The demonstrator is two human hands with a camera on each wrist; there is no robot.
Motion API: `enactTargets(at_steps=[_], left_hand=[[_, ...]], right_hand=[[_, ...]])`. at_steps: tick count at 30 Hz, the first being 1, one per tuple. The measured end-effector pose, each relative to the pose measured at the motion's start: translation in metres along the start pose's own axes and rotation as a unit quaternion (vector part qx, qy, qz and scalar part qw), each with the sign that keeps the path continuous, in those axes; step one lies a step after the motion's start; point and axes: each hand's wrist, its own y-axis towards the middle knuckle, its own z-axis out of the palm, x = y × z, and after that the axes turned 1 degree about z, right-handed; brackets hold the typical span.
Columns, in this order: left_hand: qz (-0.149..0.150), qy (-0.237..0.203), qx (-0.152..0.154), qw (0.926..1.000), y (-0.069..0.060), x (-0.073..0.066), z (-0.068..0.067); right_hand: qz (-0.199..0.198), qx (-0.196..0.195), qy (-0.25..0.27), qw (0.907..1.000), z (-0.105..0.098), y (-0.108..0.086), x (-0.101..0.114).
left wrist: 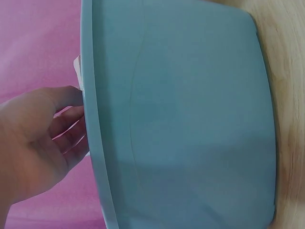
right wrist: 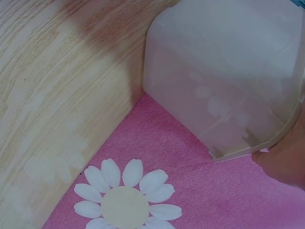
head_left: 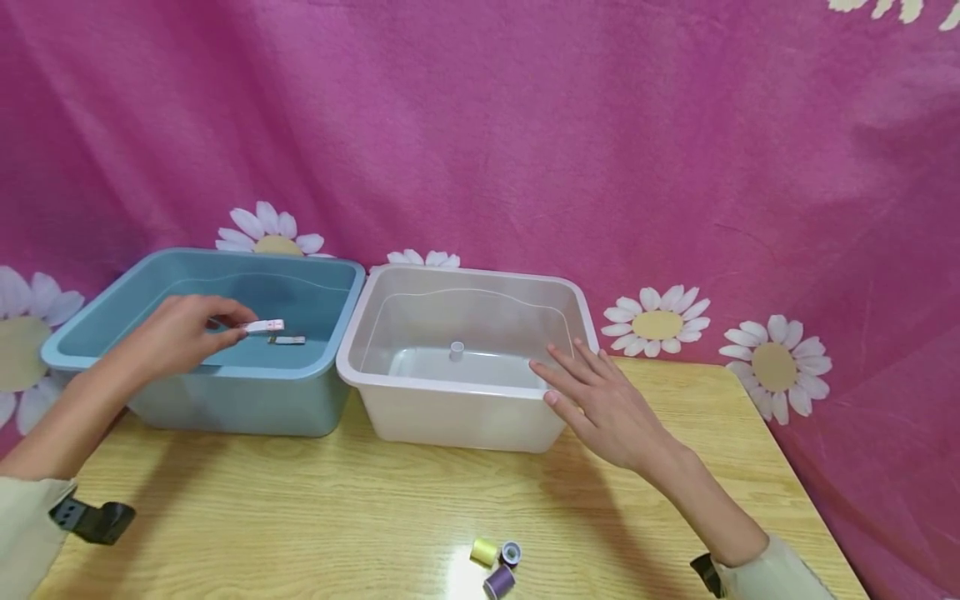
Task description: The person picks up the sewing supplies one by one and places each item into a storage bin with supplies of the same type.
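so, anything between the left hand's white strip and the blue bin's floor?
Nothing visible: the left hand holds the white strip over the open blue bin; a second strip lies on its floor.

Smooth, matt plastic on the blue bin (head_left: 232, 396), and the white bin (head_left: 457, 419), plastic too, carries a soft sheen! Wood grain runs across the worktop (head_left: 300, 508), glossy where light strikes; the backdrop (head_left: 510, 150) is matt, creased cloth.
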Motion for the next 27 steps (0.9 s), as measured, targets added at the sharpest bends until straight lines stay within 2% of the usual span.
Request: enactTargets(at_steps=[9, 27], left_hand=[[-0.006, 0.021, 0.03, 0.9993, 0.014, 0.008, 0.002], [-0.042, 0.007, 0.096, 0.9945, 0.032, 0.027, 0.008]], right_hand=[[0.003, -0.003, 0.004, 1.0, 0.0, -0.001, 0.0], [0.003, -0.004, 0.004, 1.0, -0.001, -0.001, 0.0]])
